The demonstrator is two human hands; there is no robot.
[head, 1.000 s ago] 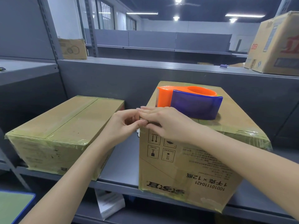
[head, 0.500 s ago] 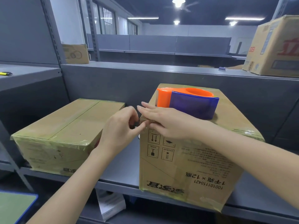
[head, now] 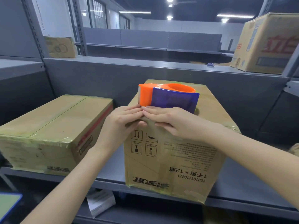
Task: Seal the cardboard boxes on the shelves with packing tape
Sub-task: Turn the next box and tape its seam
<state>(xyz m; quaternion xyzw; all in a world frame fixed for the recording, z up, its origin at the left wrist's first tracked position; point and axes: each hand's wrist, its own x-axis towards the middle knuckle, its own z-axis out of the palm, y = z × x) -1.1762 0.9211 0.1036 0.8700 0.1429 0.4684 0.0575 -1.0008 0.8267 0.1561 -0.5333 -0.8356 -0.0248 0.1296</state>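
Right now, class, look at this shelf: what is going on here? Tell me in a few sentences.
A person is sealing the tall cardboard box on the shelf. The left hand and right hand lie side by side over its top front edge, fingers flat on top and thumbs on the front, apparently pressing tape down. The orange and blue tape dispenser sits on the box just behind the fingers, with no hand gripping it. The flatter box to the left is already taped.
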